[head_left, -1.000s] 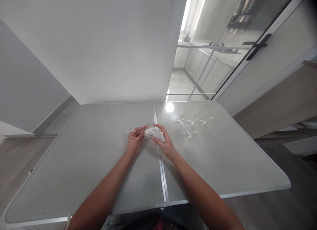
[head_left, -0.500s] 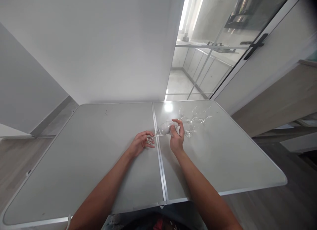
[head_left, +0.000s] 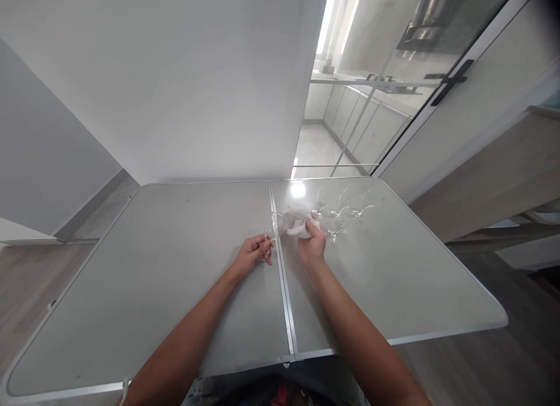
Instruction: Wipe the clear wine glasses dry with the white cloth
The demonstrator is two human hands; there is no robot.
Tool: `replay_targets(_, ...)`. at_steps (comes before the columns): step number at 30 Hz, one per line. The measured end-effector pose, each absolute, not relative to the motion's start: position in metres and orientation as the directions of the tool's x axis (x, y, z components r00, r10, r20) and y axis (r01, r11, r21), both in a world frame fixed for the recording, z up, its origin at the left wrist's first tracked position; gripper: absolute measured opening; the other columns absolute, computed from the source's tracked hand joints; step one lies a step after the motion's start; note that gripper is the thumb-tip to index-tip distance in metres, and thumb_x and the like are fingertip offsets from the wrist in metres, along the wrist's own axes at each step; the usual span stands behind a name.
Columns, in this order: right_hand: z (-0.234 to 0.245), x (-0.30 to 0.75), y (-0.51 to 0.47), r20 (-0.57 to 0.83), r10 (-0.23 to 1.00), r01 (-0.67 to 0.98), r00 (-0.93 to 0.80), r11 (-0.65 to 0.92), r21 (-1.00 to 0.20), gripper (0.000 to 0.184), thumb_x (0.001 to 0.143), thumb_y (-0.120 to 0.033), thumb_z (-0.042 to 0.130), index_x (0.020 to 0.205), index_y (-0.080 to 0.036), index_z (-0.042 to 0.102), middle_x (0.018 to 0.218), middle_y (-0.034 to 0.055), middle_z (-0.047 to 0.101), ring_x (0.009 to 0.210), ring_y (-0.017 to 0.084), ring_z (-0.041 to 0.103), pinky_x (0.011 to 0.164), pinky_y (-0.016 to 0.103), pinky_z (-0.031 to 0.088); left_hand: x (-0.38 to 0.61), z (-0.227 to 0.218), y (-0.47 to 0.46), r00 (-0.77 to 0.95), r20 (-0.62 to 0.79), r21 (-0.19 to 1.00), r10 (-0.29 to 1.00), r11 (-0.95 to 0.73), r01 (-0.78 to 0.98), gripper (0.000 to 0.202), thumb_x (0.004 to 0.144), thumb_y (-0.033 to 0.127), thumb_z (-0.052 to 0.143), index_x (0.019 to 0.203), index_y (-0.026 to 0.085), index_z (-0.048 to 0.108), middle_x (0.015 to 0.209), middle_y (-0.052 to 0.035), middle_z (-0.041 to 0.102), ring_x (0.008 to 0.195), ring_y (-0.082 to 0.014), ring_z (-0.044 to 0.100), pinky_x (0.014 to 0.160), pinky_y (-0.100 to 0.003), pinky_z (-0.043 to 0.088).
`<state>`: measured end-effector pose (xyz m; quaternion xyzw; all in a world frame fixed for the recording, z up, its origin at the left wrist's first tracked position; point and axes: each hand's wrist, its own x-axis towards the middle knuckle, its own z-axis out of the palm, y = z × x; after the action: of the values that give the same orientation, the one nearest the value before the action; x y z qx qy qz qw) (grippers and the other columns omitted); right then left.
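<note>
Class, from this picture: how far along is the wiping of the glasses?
Done: unclear; several other glasses sit grouped on the table, wiped or not I cannot tell. In hand: the left hand holds one glass by its stem while the right hand presses a white cloth against its bowl. Left: finishing this glass, possibly others.

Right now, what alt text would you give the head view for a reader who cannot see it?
The person's left hand holds a clear stemmed wine glass by its stem while the right hand presses a small white cloth to its bowl, above a grey folding table. Several more clear stemmed glasses sit beyond the right hand.
</note>
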<state>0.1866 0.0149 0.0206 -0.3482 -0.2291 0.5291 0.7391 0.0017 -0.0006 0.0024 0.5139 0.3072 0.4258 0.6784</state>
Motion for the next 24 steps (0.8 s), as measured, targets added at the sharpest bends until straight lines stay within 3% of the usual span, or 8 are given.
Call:
replay_targets(5, 0.023, 0.17, 0.004, -0.044, 0.998, -0.678, -0.051, -0.067, -0.732, 0.028, 0.086, -0.04, 0.057, 0.108, -0.024, 0.061, 0.106, 0.0048, 0.068, 0.098, 0.024, 0.065, 0.084, 0.041, 0.056, 0.001, 0.006, -0.003, 0.548, -0.035, 0.944, 0.836, 0.209, -0.257, 0.04, 0.083, 0.054, 0.071, 0.087, 0.015, 0.066, 0.058, 0.0017, 0.047, 0.052, -0.0119, 0.049, 0.051, -0.029, 0.056)
replay_targets(9, 0.033, 0.167, -0.002, -0.058, 0.979, -0.674, -0.198, -0.178, -0.717, 0.045, 0.092, -0.056, 0.043, 0.115, -0.021, 0.061, 0.11, 0.0088, 0.069, 0.101, 0.028, 0.065, 0.081, 0.043, 0.056, -0.001, 0.011, -0.005, 0.63, -0.088, 0.913, 0.772, 0.315, -0.259, 0.04, 0.082, 0.054, 0.072, 0.08, 0.015, 0.064, 0.056, 0.0039, 0.038, 0.048, -0.0104, 0.044, 0.046, -0.028, 0.053)
replay_targets(12, 0.036, 0.169, -0.001, -0.056, 0.968, -0.667, -0.244, -0.21, -0.715, 0.052, 0.094, -0.061, 0.038, 0.119, -0.021, 0.06, 0.11, 0.0096, 0.07, 0.098, 0.028, 0.066, 0.08, 0.044, 0.057, 0.0, 0.009, -0.006, 0.569, -0.063, 0.912, 0.82, 0.279, -0.301, 0.04, 0.082, 0.053, 0.071, 0.08, 0.014, 0.064, 0.054, 0.0052, 0.034, 0.046, -0.0103, 0.041, 0.042, -0.026, 0.05)
replay_targets(17, 0.037, 0.162, -0.003, -0.003, 0.986, -0.602, -0.167, -0.105, -0.792, 0.042, 0.094, -0.049, 0.049, 0.121, -0.021, 0.063, 0.109, 0.0086, 0.071, 0.095, 0.026, 0.068, 0.083, 0.043, 0.057, 0.006, 0.001, -0.005, 0.358, -0.028, 0.932, 0.933, 0.154, -0.329, 0.039, 0.083, 0.053, 0.07, 0.082, 0.014, 0.064, 0.055, 0.0044, 0.04, 0.047, -0.0107, 0.046, 0.043, -0.026, 0.05)
replay_targets(21, 0.03, 0.155, -0.011, 0.088, 0.995, -0.501, 0.043, 0.098, -0.86, 0.044, 0.097, -0.041, 0.05, 0.139, -0.029, 0.056, 0.14, 0.0056, 0.06, 0.121, 0.024, 0.061, 0.1, 0.043, 0.052, 0.006, 0.0, -0.001, 0.277, -0.028, 0.947, 0.961, 0.114, -0.301, 0.038, 0.087, 0.053, 0.067, 0.086, 0.015, 0.064, 0.058, 0.0037, 0.042, 0.051, -0.0119, 0.05, 0.046, -0.026, 0.052)
replay_targets(24, 0.023, 0.159, -0.012, 0.255, 0.962, -0.269, 0.099, 0.272, -0.924, 0.045, 0.101, -0.037, 0.044, 0.145, -0.031, 0.052, 0.154, 0.0042, 0.047, 0.139, 0.024, 0.048, 0.113, 0.047, 0.042, 0.004, -0.002, 0.002, 0.262, -0.057, 0.96, 0.963, 0.124, -0.251, 0.039, 0.087, 0.054, 0.066, 0.089, 0.015, 0.064, 0.059, 0.0037, 0.043, 0.053, -0.0126, 0.052, 0.046, -0.025, 0.051)
